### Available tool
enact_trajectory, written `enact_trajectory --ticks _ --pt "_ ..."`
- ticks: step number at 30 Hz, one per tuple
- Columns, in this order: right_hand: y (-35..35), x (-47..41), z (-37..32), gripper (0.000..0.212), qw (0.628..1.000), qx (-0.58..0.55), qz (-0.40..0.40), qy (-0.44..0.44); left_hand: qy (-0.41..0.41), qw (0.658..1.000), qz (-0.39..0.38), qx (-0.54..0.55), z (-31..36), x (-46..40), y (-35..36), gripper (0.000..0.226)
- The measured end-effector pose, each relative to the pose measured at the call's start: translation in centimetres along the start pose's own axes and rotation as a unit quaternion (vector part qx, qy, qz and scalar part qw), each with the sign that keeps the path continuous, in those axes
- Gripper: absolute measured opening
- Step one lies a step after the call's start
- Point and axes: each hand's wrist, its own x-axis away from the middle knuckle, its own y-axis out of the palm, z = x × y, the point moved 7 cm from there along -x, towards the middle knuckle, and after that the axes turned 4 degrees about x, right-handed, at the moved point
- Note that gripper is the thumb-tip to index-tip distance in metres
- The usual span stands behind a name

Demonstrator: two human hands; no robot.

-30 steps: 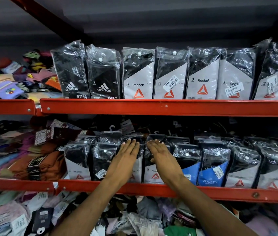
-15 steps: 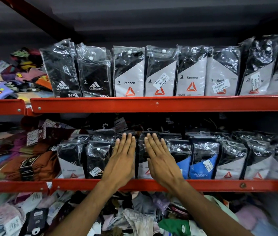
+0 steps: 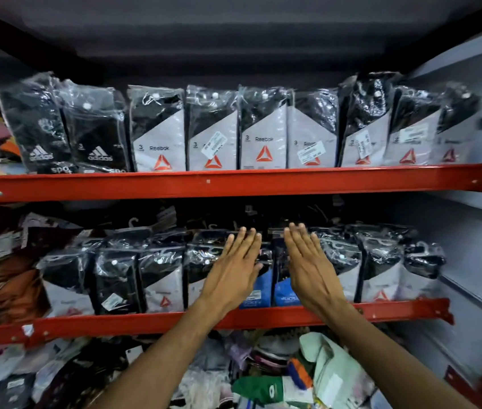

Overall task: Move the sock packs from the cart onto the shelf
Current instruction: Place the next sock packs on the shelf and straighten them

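Observation:
Sock packs in clear plastic stand in a row on the middle red shelf. My left hand lies flat, fingers straight and together, against the front of a black-and-white pack. My right hand lies flat in the same way just to the right. Between and under the two hands stand two blue sock packs. Neither hand grips anything. Reebok packs fill the row to the left and more Reebok packs to the right. No cart is in view.
The upper red shelf holds upright Adidas packs and Reebok packs. Below the middle shelf lies a jumble of loose socks and packets. Coloured socks pile up at the left. A grey wall panel closes the right side.
Both hands have slid to the right along the middle shelf's row and spread apart, now flanking the blue packs. The view has swung right, bringing the shelf's right end and wall into sight.

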Motion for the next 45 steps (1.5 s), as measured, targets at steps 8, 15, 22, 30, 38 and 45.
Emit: enact_trajectory --ticks 8,15,22,30,38,45 --pt "1.9 -0.2 2.1 0.056 0.999 -0.039 -0.034 0.011 -0.047 0.999 -0.021 -0.009 0.5 -1.0 1.7 0.058" --pt "2.4 -0.2 2.0 0.060 0.998 -0.042 -0.038 0.016 -0.063 0.998 0.018 -0.011 0.4 -1.0 1.7 0.058" --pt "1.9 0.7 1.6 0.058 0.999 -0.044 -0.014 -0.003 -0.063 0.996 0.058 -0.033 1.0 0.2 1.7 0.065" --pt "3.9 2.5 1.8 0.070 1.000 -0.007 -0.003 -0.007 -0.054 0.993 0.096 -0.036 1.4 2.3 4.2 0.068" --pt "5.0 2.0 1.6 0.067 1.000 0.001 -0.016 -0.004 -0.063 0.994 0.086 -0.019 1.2 1.6 5.6 0.075" --pt "4.7 2.1 1.4 0.065 1.000 0.011 -0.023 0.006 -0.059 0.995 0.074 -0.013 1.5 1.8 5.0 0.079"
